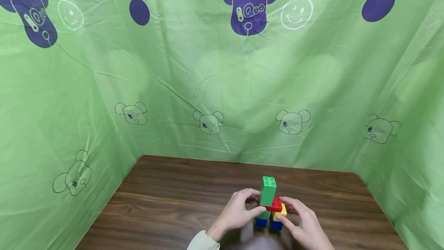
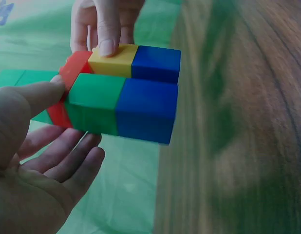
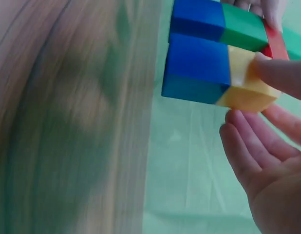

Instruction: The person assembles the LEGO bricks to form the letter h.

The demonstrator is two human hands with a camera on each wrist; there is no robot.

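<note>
Between the two hands stands an upright building-brick structure. A red brick (image 1: 274, 205) bridges two columns, one a green brick (image 2: 95, 103) over a blue brick (image 2: 146, 109), the other a yellow brick (image 3: 245, 92) over another blue brick (image 3: 197, 68). On the red brick rises a stack of green bricks (image 1: 267, 192), studs up. My left hand (image 1: 239, 209) pinches the structure at the red brick, thumb on its near face. The right hand (image 1: 304, 221) pinches the yellow brick between thumb and fingers. Whether the blue bricks touch the table cannot be told.
A brown wood-grain table (image 1: 166, 200) lies beneath the hands. Green fabric (image 1: 208, 68) printed with bear heads and smiley faces hangs behind the table and along both sides.
</note>
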